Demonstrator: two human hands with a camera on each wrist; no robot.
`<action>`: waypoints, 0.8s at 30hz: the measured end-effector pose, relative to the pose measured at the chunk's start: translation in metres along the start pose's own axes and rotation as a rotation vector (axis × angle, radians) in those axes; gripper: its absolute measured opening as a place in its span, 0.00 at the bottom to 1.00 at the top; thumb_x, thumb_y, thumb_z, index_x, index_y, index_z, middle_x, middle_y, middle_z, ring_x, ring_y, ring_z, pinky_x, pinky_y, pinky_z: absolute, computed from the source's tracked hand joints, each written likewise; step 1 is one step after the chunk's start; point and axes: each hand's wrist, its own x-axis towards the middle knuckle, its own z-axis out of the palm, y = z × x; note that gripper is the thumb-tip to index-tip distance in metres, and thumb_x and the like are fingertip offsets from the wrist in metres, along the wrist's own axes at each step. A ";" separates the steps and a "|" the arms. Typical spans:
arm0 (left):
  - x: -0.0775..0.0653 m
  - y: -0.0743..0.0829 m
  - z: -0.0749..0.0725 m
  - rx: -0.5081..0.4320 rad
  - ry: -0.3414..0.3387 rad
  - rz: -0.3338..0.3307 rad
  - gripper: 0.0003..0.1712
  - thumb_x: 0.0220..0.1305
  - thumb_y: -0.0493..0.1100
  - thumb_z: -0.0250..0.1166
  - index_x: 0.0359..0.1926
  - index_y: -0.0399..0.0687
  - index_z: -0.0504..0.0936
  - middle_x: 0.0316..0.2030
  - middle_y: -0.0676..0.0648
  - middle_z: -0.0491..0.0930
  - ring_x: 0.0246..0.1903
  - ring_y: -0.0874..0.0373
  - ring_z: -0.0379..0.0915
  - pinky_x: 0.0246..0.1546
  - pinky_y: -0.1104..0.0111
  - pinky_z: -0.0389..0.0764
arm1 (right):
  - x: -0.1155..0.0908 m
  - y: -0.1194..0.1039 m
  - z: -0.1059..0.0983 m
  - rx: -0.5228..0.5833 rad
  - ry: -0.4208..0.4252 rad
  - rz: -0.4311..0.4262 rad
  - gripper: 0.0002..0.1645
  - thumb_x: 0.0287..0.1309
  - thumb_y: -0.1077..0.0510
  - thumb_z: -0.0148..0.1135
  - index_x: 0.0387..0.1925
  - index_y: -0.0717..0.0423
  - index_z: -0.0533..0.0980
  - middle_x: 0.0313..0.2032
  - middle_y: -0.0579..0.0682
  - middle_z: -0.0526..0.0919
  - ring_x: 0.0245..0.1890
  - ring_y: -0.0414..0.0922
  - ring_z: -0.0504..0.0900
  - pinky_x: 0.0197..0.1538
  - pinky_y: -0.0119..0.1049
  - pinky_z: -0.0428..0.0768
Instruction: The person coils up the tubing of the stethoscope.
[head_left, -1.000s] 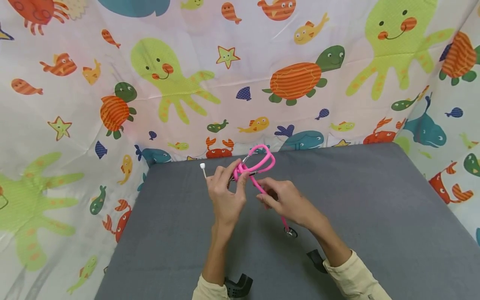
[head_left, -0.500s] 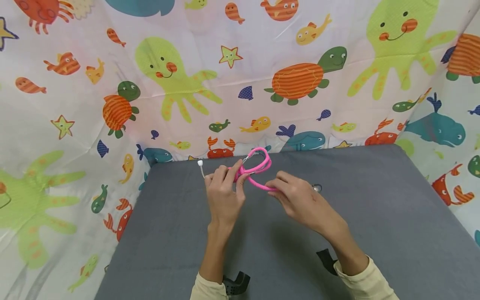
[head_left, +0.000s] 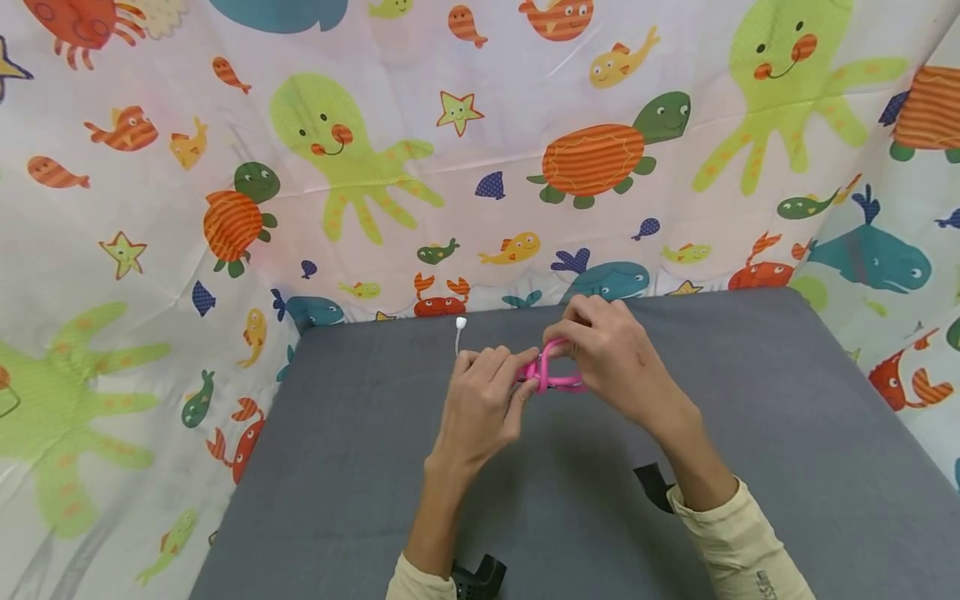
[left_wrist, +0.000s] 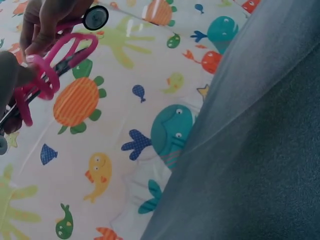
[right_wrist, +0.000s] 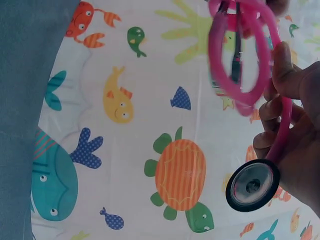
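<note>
Rightward and inward it goes: half a second on, the left hand (head_left: pixel 480 412) has shifted right with its bundle, and the right hand (head_left: pixel 622 362) has risen and closed in, so both now work almost side by side. Between them, near the centre of the frame, is a pink stethoscope (head_left: pixel 544 367), held up above the table, its tubing wound in loops. The left hand pinches the bundle between thumb and fingers; the right hand grips a length of the tubing, thumb and fingers curled round it, as the right wrist view shows well. From that grip the tube runs down to the round chest piece (right_wrist: pixel 253 185), black-rimmed, below centre and right in that view. Metal ear tubes (right_wrist: pixel 237 60) show inside the loop at the top, a little blurred. And there's a white ear tip (head_left: pixel 461 322) poking up just above the left hand's fingers! Further out, cream sleeves (head_left: pixel 738 533) enter from the bottom edge, with a black wrist mount (head_left: pixel 480 577) by the left one. Under it all spreads the grey table (head_left: pixel 337 475), and across the top and sides hangs a white curtain (head_left: pixel 401 79) printed with octopuses, turtles, crabs and fish.
</note>
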 end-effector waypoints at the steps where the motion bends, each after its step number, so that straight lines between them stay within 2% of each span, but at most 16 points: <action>1: 0.000 0.000 0.000 -0.001 -0.007 0.014 0.16 0.71 0.46 0.64 0.54 0.47 0.87 0.28 0.52 0.74 0.29 0.60 0.67 0.41 0.65 0.68 | -0.001 0.002 0.000 0.003 -0.001 0.001 0.13 0.43 0.64 0.85 0.33 0.57 0.88 0.28 0.50 0.76 0.31 0.44 0.73 0.37 0.38 0.64; 5: 0.002 0.000 0.000 -0.022 -0.033 0.036 0.15 0.68 0.48 0.64 0.50 0.48 0.86 0.29 0.53 0.77 0.30 0.62 0.69 0.42 0.66 0.69 | -0.003 0.007 0.001 0.003 -0.016 0.015 0.12 0.43 0.62 0.85 0.32 0.56 0.89 0.27 0.49 0.74 0.30 0.43 0.70 0.36 0.37 0.63; 9: 0.002 0.000 0.001 -0.035 -0.051 0.046 0.21 0.63 0.57 0.72 0.48 0.48 0.85 0.32 0.53 0.79 0.32 0.64 0.73 0.43 0.66 0.70 | -0.004 0.012 0.001 0.008 -0.041 0.017 0.12 0.43 0.60 0.85 0.32 0.55 0.89 0.27 0.48 0.75 0.29 0.42 0.70 0.36 0.36 0.64; 12: 0.002 -0.002 -0.001 -0.060 -0.048 0.066 0.23 0.58 0.57 0.77 0.46 0.47 0.85 0.31 0.53 0.79 0.31 0.64 0.74 0.42 0.66 0.70 | -0.003 0.017 0.000 0.059 -0.067 0.028 0.12 0.42 0.61 0.85 0.31 0.55 0.89 0.26 0.47 0.77 0.28 0.41 0.71 0.36 0.35 0.68; 17: 0.003 -0.006 -0.003 -0.167 -0.014 0.104 0.21 0.54 0.50 0.77 0.45 0.46 0.85 0.28 0.53 0.77 0.29 0.64 0.71 0.41 0.66 0.69 | 0.000 0.029 -0.001 0.250 -0.161 0.151 0.12 0.43 0.63 0.85 0.33 0.57 0.90 0.27 0.46 0.84 0.29 0.38 0.78 0.33 0.30 0.78; 19: 0.003 -0.007 -0.003 -0.218 0.007 0.101 0.22 0.52 0.49 0.77 0.46 0.45 0.86 0.27 0.53 0.75 0.28 0.64 0.69 0.40 0.66 0.68 | 0.000 0.035 0.000 0.334 -0.188 0.207 0.12 0.46 0.64 0.83 0.35 0.57 0.90 0.29 0.46 0.87 0.31 0.38 0.82 0.36 0.28 0.81; 24: 0.000 -0.010 -0.002 -0.414 0.100 0.023 0.22 0.51 0.44 0.78 0.48 0.43 0.86 0.26 0.51 0.74 0.28 0.62 0.67 0.41 0.63 0.66 | -0.007 0.049 0.004 0.450 -0.198 0.300 0.09 0.53 0.64 0.80 0.38 0.57 0.89 0.32 0.48 0.90 0.30 0.39 0.83 0.36 0.27 0.82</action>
